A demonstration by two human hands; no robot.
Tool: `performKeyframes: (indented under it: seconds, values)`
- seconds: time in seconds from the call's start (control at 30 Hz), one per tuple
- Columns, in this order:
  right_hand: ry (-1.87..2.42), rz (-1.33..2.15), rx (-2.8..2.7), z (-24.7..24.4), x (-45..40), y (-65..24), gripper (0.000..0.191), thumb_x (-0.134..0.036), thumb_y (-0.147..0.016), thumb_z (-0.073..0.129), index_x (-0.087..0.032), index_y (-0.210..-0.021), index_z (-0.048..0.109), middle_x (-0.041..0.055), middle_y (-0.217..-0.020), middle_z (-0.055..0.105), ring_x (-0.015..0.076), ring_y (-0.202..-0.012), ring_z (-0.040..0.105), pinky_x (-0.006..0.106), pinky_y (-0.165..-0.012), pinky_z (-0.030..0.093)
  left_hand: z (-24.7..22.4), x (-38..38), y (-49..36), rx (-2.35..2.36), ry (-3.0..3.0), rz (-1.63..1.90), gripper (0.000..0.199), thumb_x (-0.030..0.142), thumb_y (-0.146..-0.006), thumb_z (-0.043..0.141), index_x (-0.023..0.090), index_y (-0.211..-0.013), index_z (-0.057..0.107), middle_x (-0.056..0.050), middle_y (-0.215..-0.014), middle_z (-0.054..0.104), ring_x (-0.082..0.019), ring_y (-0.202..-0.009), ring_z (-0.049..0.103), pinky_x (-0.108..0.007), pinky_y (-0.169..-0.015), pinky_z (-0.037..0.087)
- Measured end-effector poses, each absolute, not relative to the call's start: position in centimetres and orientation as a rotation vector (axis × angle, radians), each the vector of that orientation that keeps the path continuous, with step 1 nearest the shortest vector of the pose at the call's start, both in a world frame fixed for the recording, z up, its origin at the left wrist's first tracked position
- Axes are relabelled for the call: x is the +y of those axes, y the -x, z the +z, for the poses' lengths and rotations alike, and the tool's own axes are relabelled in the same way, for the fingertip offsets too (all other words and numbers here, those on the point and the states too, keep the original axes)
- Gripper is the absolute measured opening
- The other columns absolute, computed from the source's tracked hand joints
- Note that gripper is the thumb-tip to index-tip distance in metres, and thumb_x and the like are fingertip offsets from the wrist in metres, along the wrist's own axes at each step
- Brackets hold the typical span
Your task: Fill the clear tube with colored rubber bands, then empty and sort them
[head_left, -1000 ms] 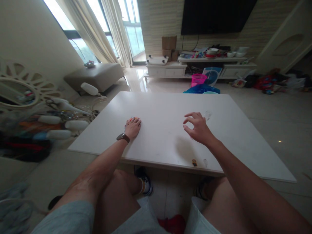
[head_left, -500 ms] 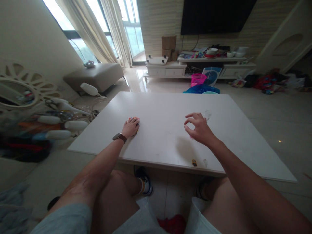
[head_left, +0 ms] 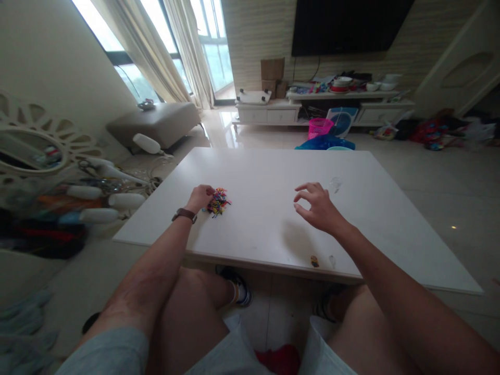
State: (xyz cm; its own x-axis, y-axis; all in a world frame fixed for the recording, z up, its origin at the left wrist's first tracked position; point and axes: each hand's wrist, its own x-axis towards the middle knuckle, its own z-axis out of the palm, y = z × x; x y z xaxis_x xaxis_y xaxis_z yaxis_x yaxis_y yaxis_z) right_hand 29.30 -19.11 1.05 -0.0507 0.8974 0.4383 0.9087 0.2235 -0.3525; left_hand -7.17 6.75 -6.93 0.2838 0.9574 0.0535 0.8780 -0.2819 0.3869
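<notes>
On the left part of the white table [head_left: 258, 172] lies a small heap of multicoloured bits [head_left: 219, 203], too small to name singly. My left hand [head_left: 200, 197], with a watch at the wrist, is at the heap's left edge, its fingers curled together. What they may hold is hidden. Over the right part of the table hovers my right hand [head_left: 315, 207], fingers bent, thumb and fingers apart, nothing visible between them. A clear plastic piece [head_left: 335, 184] lies just beyond it. Nearer the front edge are a small yellow-and-dark item [head_left: 314, 261] and a second clear piece [head_left: 332, 261].
Beyond the table are a pink basket [head_left: 320, 127] and a blue plastic bag [head_left: 326, 142] on the floor. A low TV cabinet [head_left: 265, 114] holds bowls and boxes. White lamp parts [head_left: 127, 200] and a round mirror [head_left: 31, 151] are at the left.
My left hand, which lay over the heap, has drawn back to its left edge and curled, uncovering the coloured bits. The right hand has hardly moved and keeps its bent, open shape.
</notes>
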Motion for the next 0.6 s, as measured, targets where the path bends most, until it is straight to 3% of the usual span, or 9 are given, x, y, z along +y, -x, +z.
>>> performKeyframes:
  seconds: [0.37,0.6]
  values:
    - [1.661,0.011,-1.966,0.92,-19.11,-29.22,0.006,-0.023,-0.088,0.063,-0.023,-0.086,0.069,0.0116,-0.123,0.069,0.0334,-0.118,0.054,0.049,-0.091,0.042,-6.43,6.51,6.72,1.701,-2.175,0.434,0.025,0.013,-0.068,0.070,0.013,-0.091,0.081,-0.010,-0.087,0.080,-0.020,-0.079,0.073,-0.024,-0.067,0.051]
    - [1.673,0.039,-1.990,0.98,-19.11,-29.12,0.006,-0.023,-0.088,0.063,-0.022,-0.087,0.069,0.0113,-0.124,0.069,0.0336,-0.120,0.055,0.050,-0.092,0.042,-6.96,6.83,6.61,1.740,-2.229,0.371,0.024,0.014,-0.072,0.067,0.016,-0.091,0.082,-0.008,-0.082,0.079,-0.019,-0.075,0.072,-0.023,-0.063,0.049]
